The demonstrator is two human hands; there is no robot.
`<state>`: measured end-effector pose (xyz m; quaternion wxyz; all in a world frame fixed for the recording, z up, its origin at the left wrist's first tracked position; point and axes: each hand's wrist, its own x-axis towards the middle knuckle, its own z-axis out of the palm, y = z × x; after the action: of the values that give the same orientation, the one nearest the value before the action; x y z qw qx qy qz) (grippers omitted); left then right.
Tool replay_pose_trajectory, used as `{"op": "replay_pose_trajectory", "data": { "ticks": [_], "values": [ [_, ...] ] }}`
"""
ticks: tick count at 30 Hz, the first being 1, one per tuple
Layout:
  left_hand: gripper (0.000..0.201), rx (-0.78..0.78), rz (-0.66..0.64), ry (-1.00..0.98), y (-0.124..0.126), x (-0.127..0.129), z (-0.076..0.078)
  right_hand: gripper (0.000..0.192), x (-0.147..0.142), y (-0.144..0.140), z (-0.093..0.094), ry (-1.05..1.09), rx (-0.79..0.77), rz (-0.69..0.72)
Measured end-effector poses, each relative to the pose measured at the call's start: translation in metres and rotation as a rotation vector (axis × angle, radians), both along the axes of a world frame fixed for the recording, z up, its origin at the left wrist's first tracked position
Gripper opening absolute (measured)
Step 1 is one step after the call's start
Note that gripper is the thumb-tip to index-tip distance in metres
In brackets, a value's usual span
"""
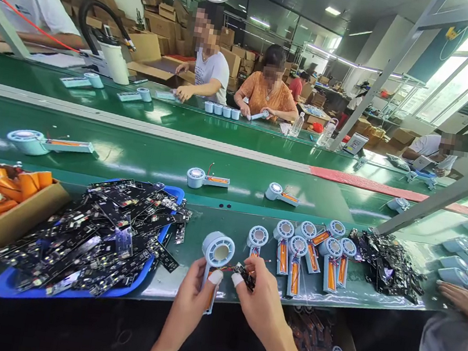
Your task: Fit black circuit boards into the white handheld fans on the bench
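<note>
My left hand is closed around the handle of a light-blue handheld fan housing, its round head pointing up and away from me. Between the thumb and fingers of my right hand is a small black circuit board. Thin wires run between the housing and the board. White covers wrap both thumb tips. Just past my right hand lies another fan housing, beside a group of similar housings with orange batteries in their open handles.
To the left, a blue tray overflows with black circuit boards, beside a cardboard box of orange batteries. More boards are piled right. Fan housings sit on the green belt. A slanted metal post stands right; co-workers sit opposite.
</note>
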<state>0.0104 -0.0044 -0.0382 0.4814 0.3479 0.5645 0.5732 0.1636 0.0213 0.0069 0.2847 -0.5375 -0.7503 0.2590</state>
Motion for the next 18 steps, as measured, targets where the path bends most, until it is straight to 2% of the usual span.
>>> {"op": "replay_pose_trajectory", "data": {
  "ticks": [2, 5, 8, 11, 13, 15, 18],
  "values": [
    [0.051, 0.004, 0.033, 0.014, 0.000, 0.002, 0.000, 0.014, 0.000, -0.002, 0.007, -0.244, 0.022, 0.049],
    [0.050, 0.012, 0.040, 0.025, 0.001, 0.002, 0.001, 0.017, 0.001, -0.005, 0.025, -0.577, 0.008, 0.205],
    [0.051, 0.008, 0.011, -0.019, 0.002, 0.000, 0.005, 0.019, 0.003, -0.004, 0.039, -0.648, 0.001, 0.454],
    [0.046, -0.025, -0.069, -0.095, 0.000, -0.001, 0.010, 0.018, 0.004, 0.000, 0.038, -0.507, -0.021, 0.645],
    [0.042, -0.045, -0.103, -0.165, -0.002, 0.000, 0.013, 0.016, 0.003, 0.002, 0.029, -0.295, -0.089, 0.666],
    [0.039, -0.074, -0.107, -0.247, -0.002, 0.002, 0.013, 0.027, 0.000, 0.002, 0.018, 0.005, -0.275, 0.596],
    [0.044, -0.133, -0.064, -0.339, -0.001, 0.006, 0.013, 0.044, -0.005, 0.000, 0.005, 0.416, -0.645, 0.420]
  ]
}}
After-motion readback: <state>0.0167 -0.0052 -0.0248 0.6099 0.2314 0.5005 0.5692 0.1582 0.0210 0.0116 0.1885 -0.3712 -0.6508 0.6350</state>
